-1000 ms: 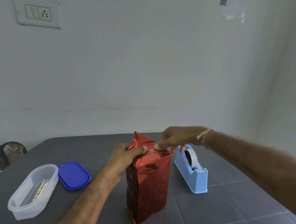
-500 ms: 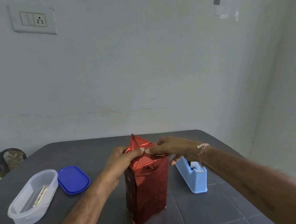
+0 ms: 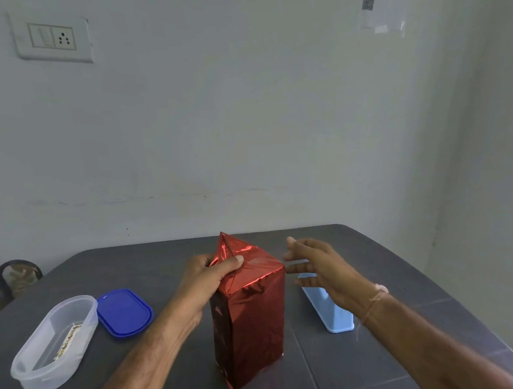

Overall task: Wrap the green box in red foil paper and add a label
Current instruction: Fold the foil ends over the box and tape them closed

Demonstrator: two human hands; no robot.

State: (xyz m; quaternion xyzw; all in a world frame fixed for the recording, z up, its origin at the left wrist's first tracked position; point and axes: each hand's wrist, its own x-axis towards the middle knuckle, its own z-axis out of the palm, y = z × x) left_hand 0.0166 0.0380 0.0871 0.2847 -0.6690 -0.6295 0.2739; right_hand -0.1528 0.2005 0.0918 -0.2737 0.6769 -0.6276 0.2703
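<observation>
The foil-wrapped box [image 3: 250,315] stood upright mid-table [image 3: 394,351]. The left hand [image 3: 206,283] pinched the top flap; the right hand [image 3: 316,265] hovered empty, fingers spread. Hold the fold taut while fetching tape.

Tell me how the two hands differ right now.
The left hand is closed on the red foil at the box's top, thumb pressing the fold; the right hand is open, fingers spread, touching nothing. The left is beside the box; the right hovers above the blue tape dispenser. Both are bare.
</observation>
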